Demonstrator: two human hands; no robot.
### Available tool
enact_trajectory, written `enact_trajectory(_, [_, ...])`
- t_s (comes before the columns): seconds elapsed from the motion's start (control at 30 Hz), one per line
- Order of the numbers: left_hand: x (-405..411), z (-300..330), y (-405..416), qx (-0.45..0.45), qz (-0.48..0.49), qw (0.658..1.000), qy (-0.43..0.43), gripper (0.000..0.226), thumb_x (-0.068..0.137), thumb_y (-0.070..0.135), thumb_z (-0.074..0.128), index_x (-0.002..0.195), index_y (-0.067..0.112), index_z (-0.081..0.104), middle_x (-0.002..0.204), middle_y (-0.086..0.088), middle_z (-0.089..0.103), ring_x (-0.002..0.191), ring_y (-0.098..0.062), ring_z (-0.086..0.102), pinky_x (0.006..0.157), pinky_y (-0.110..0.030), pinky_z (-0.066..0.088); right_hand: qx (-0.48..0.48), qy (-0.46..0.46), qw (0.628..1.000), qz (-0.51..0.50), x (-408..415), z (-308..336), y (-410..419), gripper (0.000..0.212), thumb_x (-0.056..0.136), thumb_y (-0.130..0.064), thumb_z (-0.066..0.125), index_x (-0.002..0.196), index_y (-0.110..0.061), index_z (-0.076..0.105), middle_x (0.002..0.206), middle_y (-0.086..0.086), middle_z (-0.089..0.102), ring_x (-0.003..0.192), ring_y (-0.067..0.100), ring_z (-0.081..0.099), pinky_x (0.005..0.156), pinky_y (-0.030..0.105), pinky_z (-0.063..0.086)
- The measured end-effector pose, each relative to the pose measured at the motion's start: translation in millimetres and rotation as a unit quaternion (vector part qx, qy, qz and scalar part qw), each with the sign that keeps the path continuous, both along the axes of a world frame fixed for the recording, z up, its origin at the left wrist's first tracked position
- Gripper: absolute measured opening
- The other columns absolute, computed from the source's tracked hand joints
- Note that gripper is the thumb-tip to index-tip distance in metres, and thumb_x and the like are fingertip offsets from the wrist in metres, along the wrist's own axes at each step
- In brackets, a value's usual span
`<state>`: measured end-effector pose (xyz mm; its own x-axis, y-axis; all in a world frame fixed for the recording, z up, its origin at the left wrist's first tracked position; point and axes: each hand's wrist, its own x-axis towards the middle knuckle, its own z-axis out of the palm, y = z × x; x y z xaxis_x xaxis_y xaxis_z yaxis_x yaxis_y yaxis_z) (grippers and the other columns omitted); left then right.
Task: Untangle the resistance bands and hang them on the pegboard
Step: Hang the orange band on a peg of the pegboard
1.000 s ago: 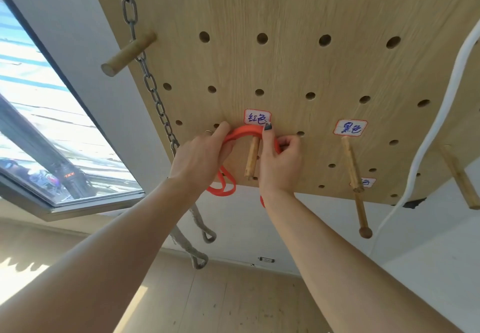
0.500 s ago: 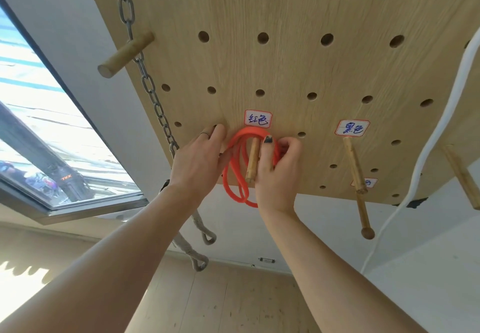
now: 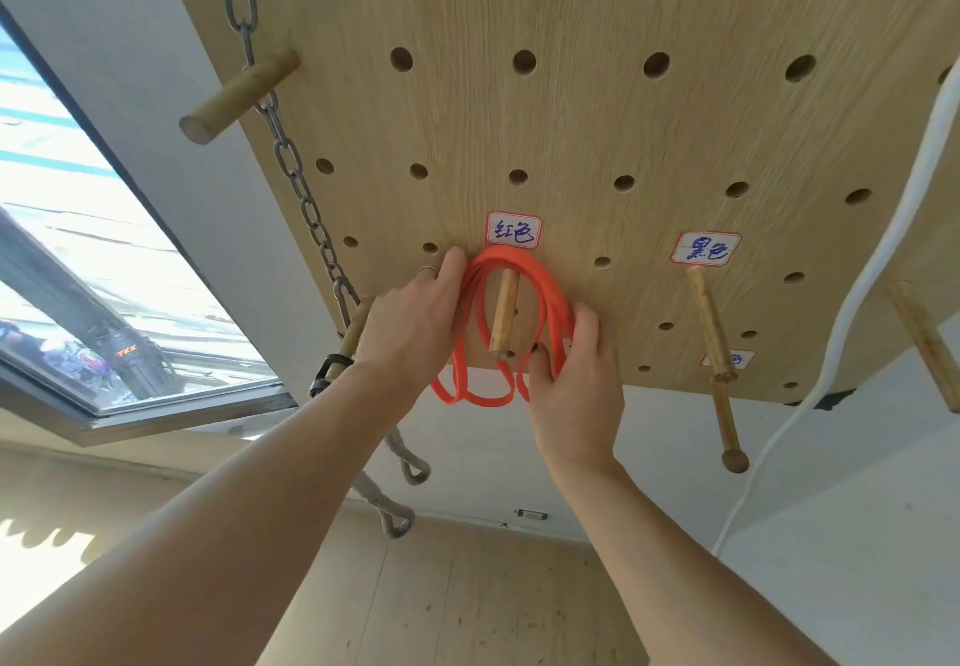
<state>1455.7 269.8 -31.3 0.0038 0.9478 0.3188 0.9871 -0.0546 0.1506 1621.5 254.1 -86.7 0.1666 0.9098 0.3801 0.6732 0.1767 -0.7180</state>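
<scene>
- Since a second ago, I am seeing the orange band [image 3: 511,270] spreading out: it was bunched in a tight arch over the peg, and now it is hanging in several loose loops around the wooden peg [image 3: 503,316], its lower ends dangling past the bottom edge of the pegboard [image 3: 597,135].
- The right hand [image 3: 574,384] has slid down from beside the peg's top to the band's right strands.
- My view of the right-hand fingertips is being blocked by the hand's own back; only the thumb is showing, pressing against the strands, so I am reading the fingers as curled around the band.
- The left hand [image 3: 415,327] is lying with its fingers extended against the band's left strands and the board; I cannot tell whether any finger is hooking round a strand.
- Both forearms are reaching up from the bottom of the frame, hands flanking the peg.
- A white label [image 3: 514,230] is sitting just above the band's top; its handwriting is hard for me to make out.
- Beyond the right hand, a second label [image 3: 705,248] is sitting above another peg [image 3: 705,322], which is bare.
- Beyond the left hand, a metal chain [image 3: 291,166] is hanging from a thick peg [image 3: 236,93]; its lower end is passing behind the left wrist.
- A white cord [image 3: 883,228] is running along the far right, cut off by the frame edge.
</scene>
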Motion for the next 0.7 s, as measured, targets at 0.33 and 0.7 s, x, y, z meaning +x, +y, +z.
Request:
enact_trajectory(0.33, [9.3,-3.7,1.7,0.010,0.011,0.999,-0.029,0.028,0.100,0.009,0.048,0.095,0.023,0.025,0.071,-0.003,0.053,0.052,-0.034,0.055,0.051,-0.049,0.053,-0.093,-0.030,0.994,0.058,25.9,-15.8,-10.8,0.018,0.098,-0.034,0.063,0.109,-0.023,0.054,0.077,-0.005,0.060,0.069,0.020,0.060,0.061,0.031,0.044])
enact_trajectory(0.7, [10.3,0.4,1.8,0.007,0.015,0.999,-0.035,0.028,0.100,0.009,0.049,0.094,0.023,0.025,0.072,-0.003,0.055,0.052,-0.032,0.055,0.052,-0.049,0.053,-0.132,0.062,0.982,0.122,50.2,-13.3,-22.5,0.007,0.102,-0.024,0.060,0.109,-0.024,0.059,0.067,-0.012,0.054,0.055,0.003,0.058,0.056,0.013,0.043])
